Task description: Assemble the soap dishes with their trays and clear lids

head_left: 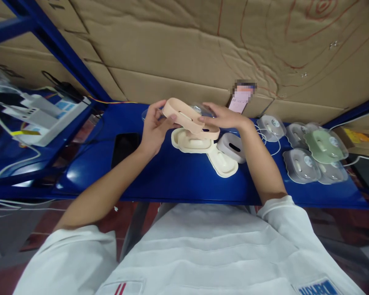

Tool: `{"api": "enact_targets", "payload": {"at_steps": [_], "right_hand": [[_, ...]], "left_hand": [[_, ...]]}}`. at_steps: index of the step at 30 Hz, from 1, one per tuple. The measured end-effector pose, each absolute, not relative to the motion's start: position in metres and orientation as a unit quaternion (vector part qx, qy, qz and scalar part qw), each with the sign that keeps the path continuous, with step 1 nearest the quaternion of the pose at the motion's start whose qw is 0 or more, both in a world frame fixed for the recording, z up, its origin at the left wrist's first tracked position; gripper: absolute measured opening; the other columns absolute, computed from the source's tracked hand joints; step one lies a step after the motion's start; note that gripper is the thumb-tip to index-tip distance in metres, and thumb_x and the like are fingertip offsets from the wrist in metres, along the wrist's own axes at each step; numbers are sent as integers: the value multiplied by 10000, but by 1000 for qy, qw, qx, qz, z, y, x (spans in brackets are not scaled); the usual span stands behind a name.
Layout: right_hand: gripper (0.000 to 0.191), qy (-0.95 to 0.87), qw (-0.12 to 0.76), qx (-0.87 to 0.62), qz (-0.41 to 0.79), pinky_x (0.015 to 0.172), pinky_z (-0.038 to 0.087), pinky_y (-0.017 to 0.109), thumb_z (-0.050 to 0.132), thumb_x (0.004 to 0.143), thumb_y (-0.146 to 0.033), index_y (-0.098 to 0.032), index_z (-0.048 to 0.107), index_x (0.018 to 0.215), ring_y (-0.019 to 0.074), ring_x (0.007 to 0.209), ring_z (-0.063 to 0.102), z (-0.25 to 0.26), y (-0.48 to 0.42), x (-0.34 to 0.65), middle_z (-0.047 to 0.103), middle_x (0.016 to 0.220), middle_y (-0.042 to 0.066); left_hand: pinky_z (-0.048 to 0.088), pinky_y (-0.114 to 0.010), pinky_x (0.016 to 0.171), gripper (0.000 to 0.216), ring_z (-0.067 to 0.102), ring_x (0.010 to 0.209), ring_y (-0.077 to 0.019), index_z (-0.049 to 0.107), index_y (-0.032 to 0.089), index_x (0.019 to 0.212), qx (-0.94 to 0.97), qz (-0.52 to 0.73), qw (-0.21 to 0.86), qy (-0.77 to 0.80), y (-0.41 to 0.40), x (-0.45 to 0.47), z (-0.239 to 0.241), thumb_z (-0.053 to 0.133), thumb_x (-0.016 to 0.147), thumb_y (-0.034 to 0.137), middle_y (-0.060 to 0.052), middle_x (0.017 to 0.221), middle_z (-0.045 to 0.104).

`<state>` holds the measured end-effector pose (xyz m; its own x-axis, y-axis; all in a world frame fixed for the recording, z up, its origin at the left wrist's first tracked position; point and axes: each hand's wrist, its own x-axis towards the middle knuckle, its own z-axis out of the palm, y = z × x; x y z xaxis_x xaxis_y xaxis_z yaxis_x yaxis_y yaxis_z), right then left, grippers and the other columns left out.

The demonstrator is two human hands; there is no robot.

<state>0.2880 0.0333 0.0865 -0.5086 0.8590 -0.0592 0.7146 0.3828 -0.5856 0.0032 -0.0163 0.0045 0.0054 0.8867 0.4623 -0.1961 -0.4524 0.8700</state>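
A peach oval plastic cover (pixel 183 123) with a narrow slot is raised above the table, tilted. My left hand (pixel 153 131) grips its left end, thumb on the near face. At its right end, my right hand (pixel 226 117) holds the edge between thumb and fingers; part of those fingers is hidden. Just below lies a second peach slotted piece (pixel 213 133), partly covered. Cream wavy-edged trays (pixel 178 144) rest under it, and another cream tray (pixel 224 164) sits nearer me. A grey slotted cover (pixel 232 146) stands beside my right forearm.
Clear-lidded grey cases (pixel 301 166) and a green one (pixel 322 145) are stacked at the right. A dark phone (pixel 125 148) lies left of my forearm. Another phone (pixel 240 99) leans against the cardboard wall (pixel 172 49). A power strip (pixel 58 119) with plugs and cables fills the left side.
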Motion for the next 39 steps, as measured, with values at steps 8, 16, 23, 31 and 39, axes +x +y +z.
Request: {"api": "enact_targets", "payload": {"at_steps": [8,16,23,31,39], "right_hand": [[663,-874,217,-377,219,1231,433,484,452,1071,-728,-247,681,1465,306,1420,628,74,22,247,683,1535,92],[664,-826,293,-345,336,823,509,334,538,943,-851,-224,750,993,212,895,646,62,24,228,759,937,15],[580,-855,301,-359,222,908,497,355,422,1074,-683,-208,753,1097,214,939,657,75,23,241,762,1009,45],[437,-875,244,-403,115,1122,479,498,424,1104,-486,-245,744,1280,311,1188,692,87,21,258,794,1258,93],[549,-858,145,-493,2,1246,351,706,556,1044,-396,-244,579,1570,437,1511,521,100,-65,316,580,1633,165]], "left_hand": [[705,-385,871,574,769,1033,-208,533,364,1394,621,624,326,346,-3,-4,-13,811,964,623,-65,1365,647],[644,-411,1014,677,747,1191,-239,425,351,1503,674,585,277,356,1,-3,-16,704,999,706,-122,1464,623],[620,-436,1044,671,697,1225,-248,433,337,1481,667,569,300,376,10,-11,-29,788,941,516,-114,1445,598],[420,-647,1244,685,480,1446,-368,554,257,1425,713,522,110,455,10,-13,-38,851,840,455,-150,1451,532],[428,-609,1228,686,458,1509,-376,518,234,1493,746,518,78,412,-12,-3,-20,592,1026,732,-134,1547,492]]}}
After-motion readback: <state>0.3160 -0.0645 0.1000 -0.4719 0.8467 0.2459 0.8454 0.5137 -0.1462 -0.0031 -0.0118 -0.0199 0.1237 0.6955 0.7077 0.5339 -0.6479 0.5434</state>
